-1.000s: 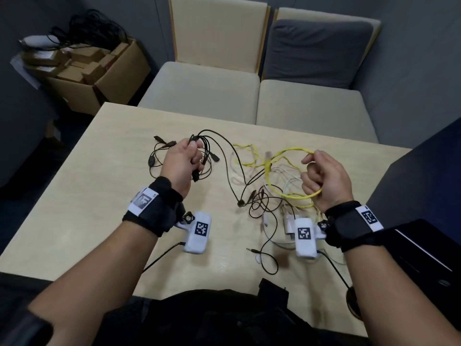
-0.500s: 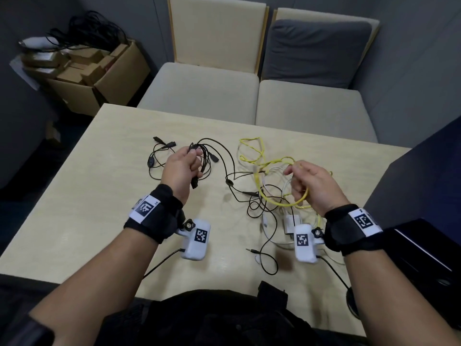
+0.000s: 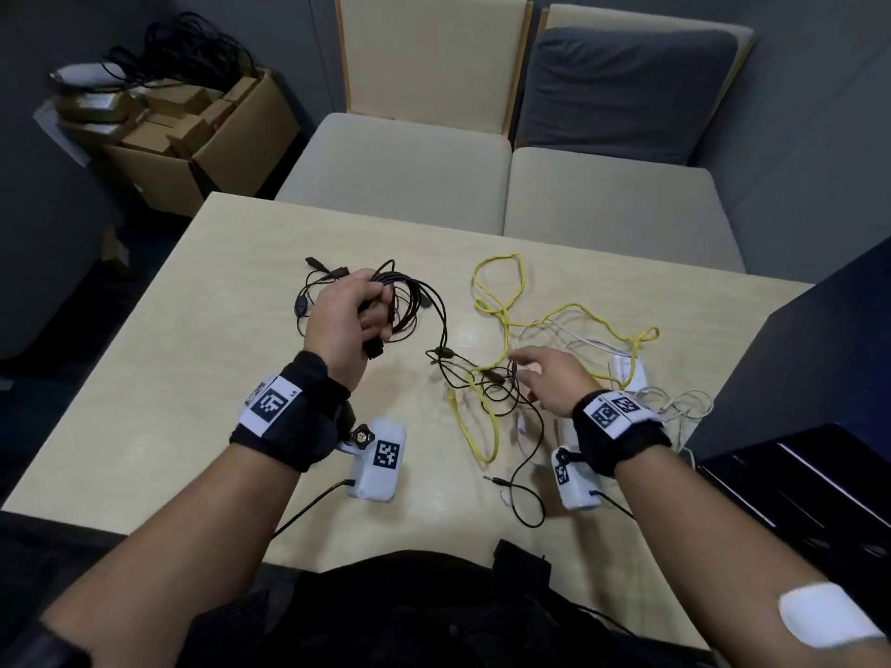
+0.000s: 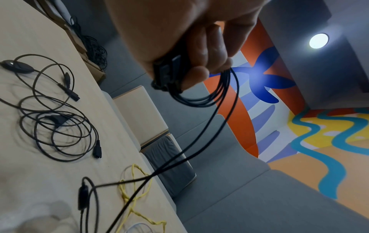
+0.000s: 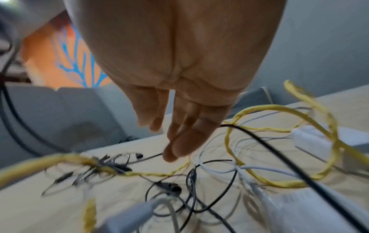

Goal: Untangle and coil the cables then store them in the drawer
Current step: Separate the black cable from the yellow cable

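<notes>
The thin yellow braided cable [image 3: 501, 320] has dropped onto the worktop [image 3: 193, 359], right hand [image 3: 549, 378] now spread; left hand [image 3: 344, 320] grips thin black cable loops [image 3: 410, 306], whose trailing strand may snag

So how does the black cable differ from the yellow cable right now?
The black cable is partly gathered into loops that the left hand grips; the yellow cable lies loose and sprawled on the table, held by neither hand. The black one looks thin and smooth, the yellow one thicker and kinked. The open right hand hovers over the tangle where both cross.
</notes>
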Tool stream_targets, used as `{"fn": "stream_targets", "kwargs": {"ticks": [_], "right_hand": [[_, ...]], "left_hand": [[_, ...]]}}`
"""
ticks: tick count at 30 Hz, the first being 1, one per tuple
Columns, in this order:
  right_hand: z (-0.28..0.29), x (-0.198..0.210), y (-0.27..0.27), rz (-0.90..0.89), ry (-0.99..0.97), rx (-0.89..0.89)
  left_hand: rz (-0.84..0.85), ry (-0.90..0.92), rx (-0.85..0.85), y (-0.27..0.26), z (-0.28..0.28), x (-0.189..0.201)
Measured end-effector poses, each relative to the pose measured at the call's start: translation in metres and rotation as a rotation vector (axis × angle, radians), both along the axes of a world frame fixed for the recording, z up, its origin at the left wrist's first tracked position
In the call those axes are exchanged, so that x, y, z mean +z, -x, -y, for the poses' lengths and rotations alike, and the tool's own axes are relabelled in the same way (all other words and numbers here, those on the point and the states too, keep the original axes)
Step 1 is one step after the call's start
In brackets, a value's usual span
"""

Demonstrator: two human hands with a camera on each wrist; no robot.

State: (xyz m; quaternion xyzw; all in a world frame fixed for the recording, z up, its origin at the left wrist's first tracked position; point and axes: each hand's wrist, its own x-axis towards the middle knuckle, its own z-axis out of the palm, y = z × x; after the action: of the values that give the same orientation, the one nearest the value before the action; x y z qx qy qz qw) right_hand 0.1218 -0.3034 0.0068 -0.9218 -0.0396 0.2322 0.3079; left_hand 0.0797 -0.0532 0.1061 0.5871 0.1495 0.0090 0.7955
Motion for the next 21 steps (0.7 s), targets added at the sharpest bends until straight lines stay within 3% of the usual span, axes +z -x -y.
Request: {"fn": "stream_targets", "kwargs": {"ticks": [6,9,16,19,21], "right_hand": [[-0.046,-0.012,-0.011,-0.009,0.211,0.386],[-0.054,-0.009,-0.012,-0.064,0.247,0.454],[-0.044,0.006,-0.002,-0.068,0.01,0.241],[-0.035,0.019,0.001,-0.207,-0.305,0.02],[-0.025,0.029,0.001,-0.248,-0.379,-0.042]], "left_hand": [[0.02,0.008,-0.005,0.001,-0.008,0.002],[0.024,-0.016,-0.001,0.001,-0.013,0.0],[-0.04,-0.12,0.006,-0.001,-0.02,-0.016],[-0.113,-0.239,0.067,-0.001,-0.018,-0.028],[-0.194,-0.314,0.124,-0.003,-0.02,-0.038]]}}
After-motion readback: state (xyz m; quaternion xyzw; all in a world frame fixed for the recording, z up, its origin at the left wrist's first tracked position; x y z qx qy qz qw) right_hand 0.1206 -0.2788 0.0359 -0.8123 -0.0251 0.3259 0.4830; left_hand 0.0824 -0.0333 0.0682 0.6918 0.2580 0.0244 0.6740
